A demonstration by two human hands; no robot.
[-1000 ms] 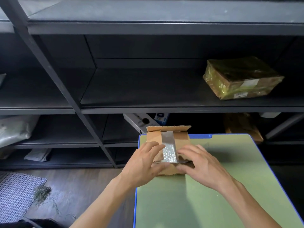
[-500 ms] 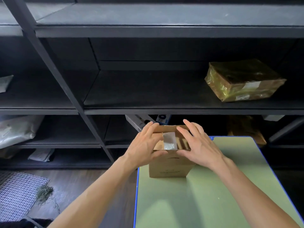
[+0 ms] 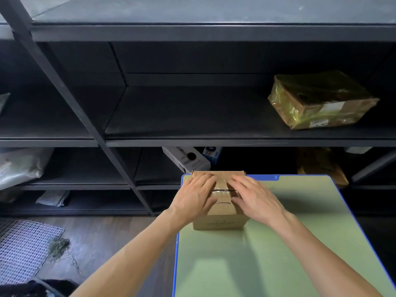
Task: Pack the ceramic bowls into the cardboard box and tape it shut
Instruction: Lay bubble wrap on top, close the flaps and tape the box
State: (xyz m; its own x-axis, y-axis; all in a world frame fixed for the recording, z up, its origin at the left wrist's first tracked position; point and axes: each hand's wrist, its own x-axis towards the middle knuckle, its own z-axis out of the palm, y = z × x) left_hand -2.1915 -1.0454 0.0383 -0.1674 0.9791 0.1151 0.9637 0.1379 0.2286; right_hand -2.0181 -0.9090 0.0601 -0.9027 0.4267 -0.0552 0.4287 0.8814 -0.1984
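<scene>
Green table top with a blue rim lies nearest, and both forearms reach over it toward the cardboard box, which stands at the far left corner of the table, close to the edges. The flaps of the box are down. The ceramic bowls are not visible; I judge that they are already inside.

The left hand and the right hand lie flat on the top of the box, one on each side, with fingers straight and spread. They grip nothing, they only press. Between them a glossy strip of tape runs across the top and bends down onto the front face.

The step in hand seems to be the rubbing down of this tape. To do it well, I would slide the fingers from the middle of the strip outward, so that no air stays under it, and then press the end firmly on the front face. The pressure should stay moderate, because ceramic is under the flaps. One hand should hold the box steady, since it stands so near the table corner and can slip off.

Behind the table stands a dark metal shelf. A parcel wrapped in shiny film rests on it at the right, well apart from the work
</scene>
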